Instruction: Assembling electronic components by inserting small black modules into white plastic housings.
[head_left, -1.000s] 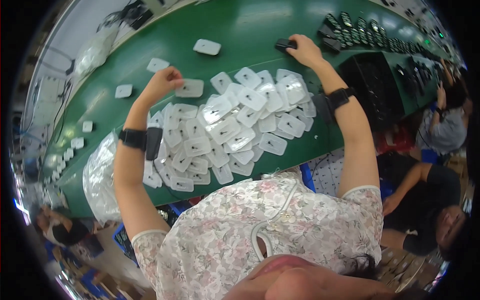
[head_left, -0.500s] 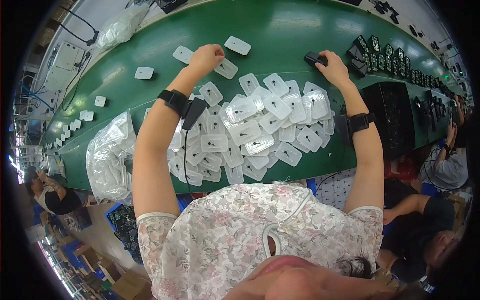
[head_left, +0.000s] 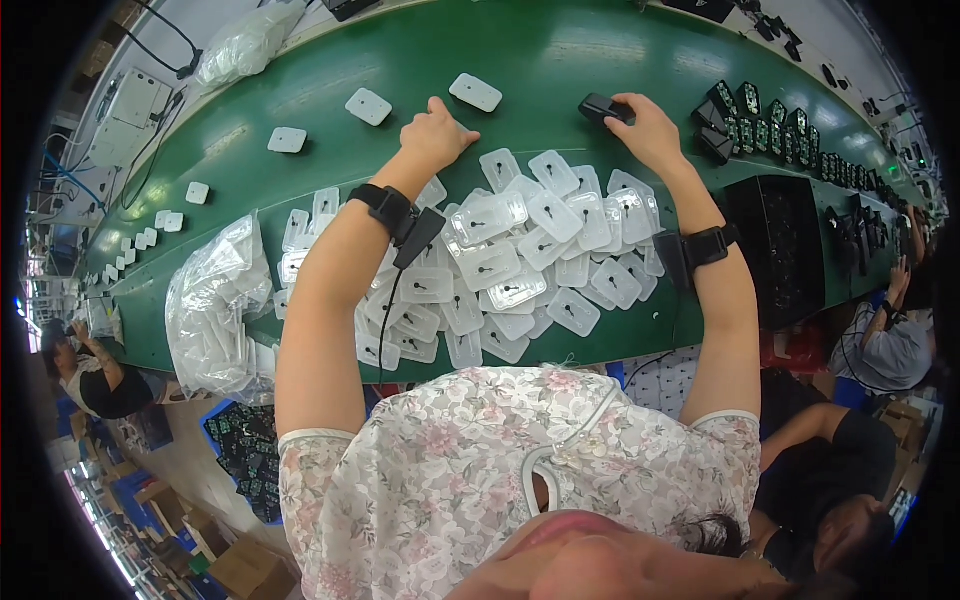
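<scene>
My left hand (head_left: 434, 140) is palm down over the green table, thumb and index finger apart around a translucent plastic tray. The hand hides nearly all of that tray; only a pale edge shows between thumb and finger. Farther right, my right hand (head_left: 640, 130) grips a small black plastic case (head_left: 600, 108) above the table. Between my arms spreads a heap of translucent plastic trays (head_left: 520, 250), each with a small dark part in it. Beyond my left hand lie flat white rounded-corner pieces, one to its left (head_left: 368, 107) and one just past it (head_left: 475, 92).
A clear plastic bag (head_left: 215, 310) of trays lies left. Circuit boards in black cases (head_left: 765, 125) stand in rows at the right, behind a large black bin (head_left: 775, 245). More white pieces line the left (head_left: 198, 193). Co-workers sit on both sides. Cables trail from my wristbands.
My left hand has shifted right and slightly nearer, over the tray that lay beside it. My right hand has carried the black case a little left and away from me.
</scene>
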